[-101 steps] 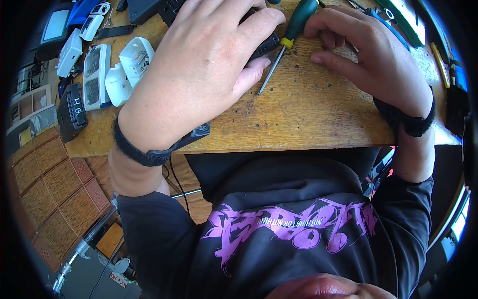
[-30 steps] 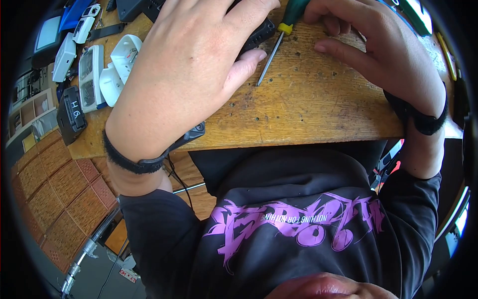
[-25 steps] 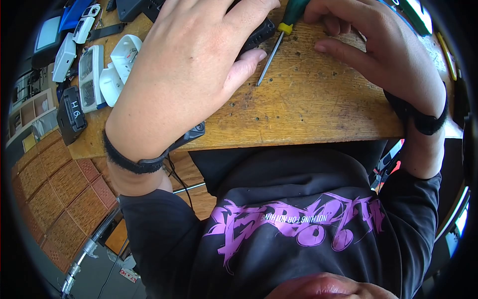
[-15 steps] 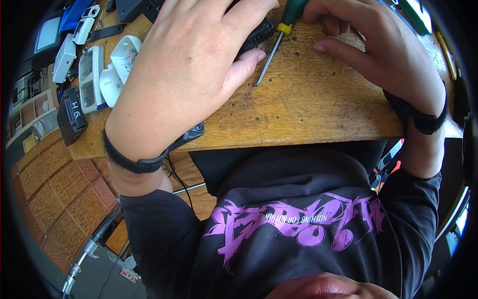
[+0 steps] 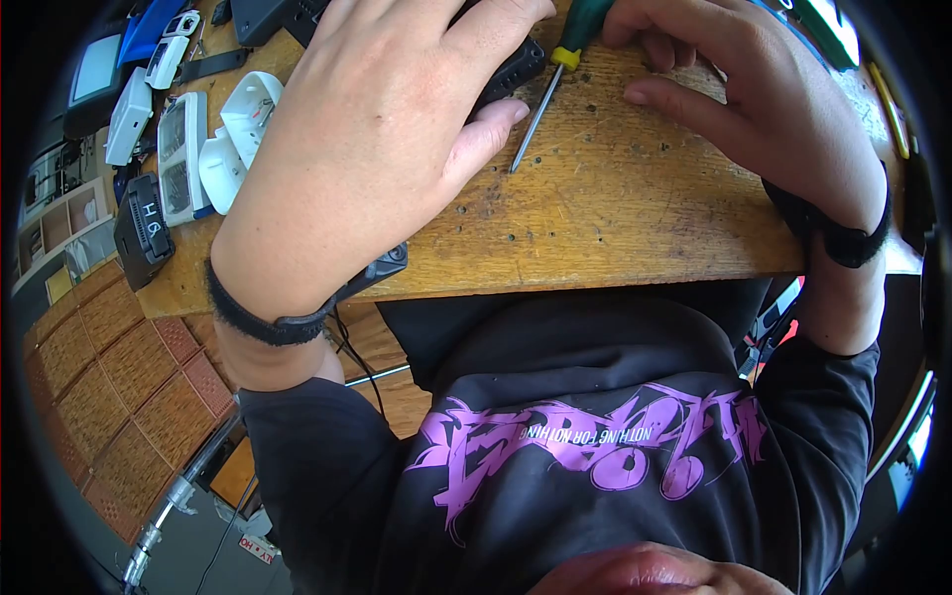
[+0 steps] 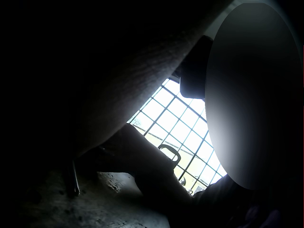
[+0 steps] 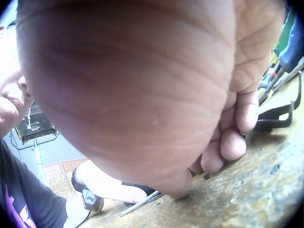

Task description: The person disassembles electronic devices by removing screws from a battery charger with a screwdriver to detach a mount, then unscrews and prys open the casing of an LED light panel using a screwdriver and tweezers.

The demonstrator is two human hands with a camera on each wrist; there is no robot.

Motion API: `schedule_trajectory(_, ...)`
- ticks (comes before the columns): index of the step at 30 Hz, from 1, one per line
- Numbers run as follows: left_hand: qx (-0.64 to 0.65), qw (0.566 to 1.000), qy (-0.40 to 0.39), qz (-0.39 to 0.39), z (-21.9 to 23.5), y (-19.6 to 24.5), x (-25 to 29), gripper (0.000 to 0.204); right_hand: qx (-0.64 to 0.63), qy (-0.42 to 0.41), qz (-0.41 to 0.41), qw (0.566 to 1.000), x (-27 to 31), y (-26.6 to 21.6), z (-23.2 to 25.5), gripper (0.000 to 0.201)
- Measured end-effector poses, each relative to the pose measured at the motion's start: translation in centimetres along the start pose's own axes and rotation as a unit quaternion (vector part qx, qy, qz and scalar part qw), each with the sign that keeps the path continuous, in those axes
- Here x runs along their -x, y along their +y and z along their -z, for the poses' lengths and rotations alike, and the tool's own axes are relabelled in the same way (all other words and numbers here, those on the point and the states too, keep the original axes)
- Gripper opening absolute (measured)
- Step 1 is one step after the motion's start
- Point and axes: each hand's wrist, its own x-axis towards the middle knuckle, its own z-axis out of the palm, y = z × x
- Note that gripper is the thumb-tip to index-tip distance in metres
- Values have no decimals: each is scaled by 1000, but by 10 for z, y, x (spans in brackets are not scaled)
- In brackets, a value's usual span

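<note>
My left hand (image 5: 367, 139) lies palm down over a black device (image 5: 516, 71), thumb along its near side and fingertips beyond the top of the head view. The device is mostly hidden under it. A screwdriver (image 5: 587, 25) with a green handle and yellow collar lies between the hands, blade pointing toward me. Beside that handle my right hand (image 5: 744, 94) rests on the bench, its fingers loosely bent with nothing in them. The right wrist view shows those fingers (image 7: 232, 145) against the wood, and the screwdriver's shaft (image 7: 140, 204). The left wrist view is mostly dark.
White cases, one an open box (image 5: 248, 109) with small parts inside, line the left of the wooden bench (image 5: 595, 218). A black block marked with letters (image 5: 147, 228) stands at its left edge. A yellow-handled tool (image 5: 890, 109) lies far right.
Compared with the oldest frame, the head view has shifted slightly, so the bench sits a little higher. Over the last second, hands and screwdriver stay still.
</note>
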Motion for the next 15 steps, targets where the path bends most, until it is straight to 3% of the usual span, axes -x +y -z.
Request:
schedule_trajectory(13,48,999,14,22,-1,-1,1,55,-12,2,5,1000,2,-7,-1,29)
schedule_trajectory(15,-6,1000,-7,-7,0,-1,0,55,93,33,-15,995,3,-33,0,29)
